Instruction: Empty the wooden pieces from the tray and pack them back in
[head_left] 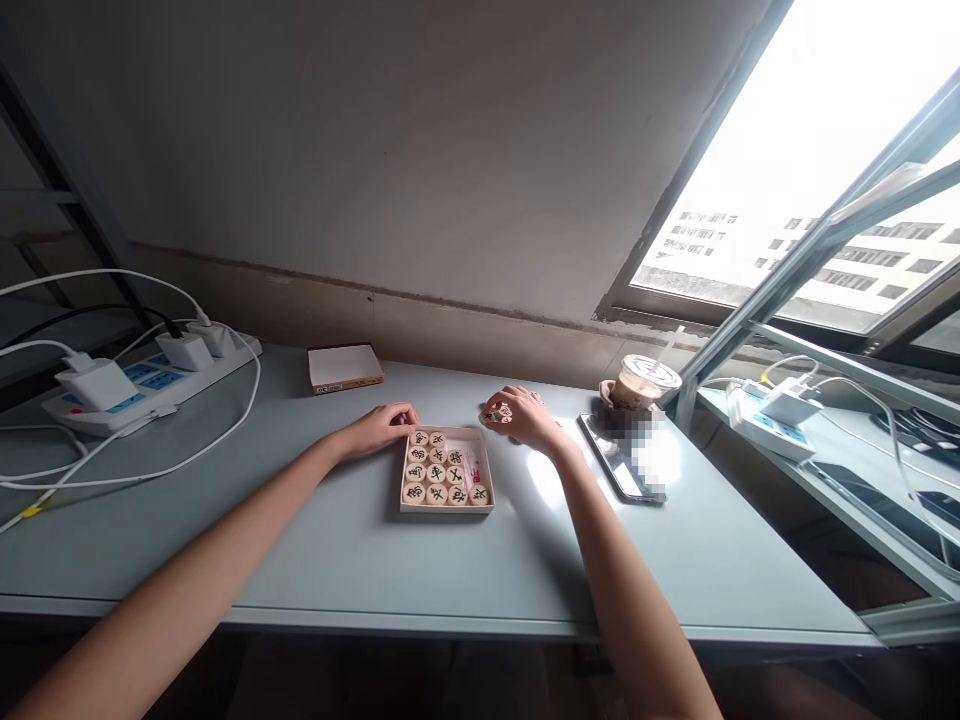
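Pieces [505, 411] lying beyond box's [448, 509] far right corner, under my right hand [523, 415], nearer one; fingers curling, cannot tell if pinching any. Left hand [381, 427] resting by far left corner, fingers bending, hold unclear.

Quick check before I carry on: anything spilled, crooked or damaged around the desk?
No visible spill; the drink cup stands upright and the box of pieces sits flat. Two oddities: a white cable loops loosely across the left of the desk, and the wall edge at the window's lower corner looks rough and stained, possibly damaged.
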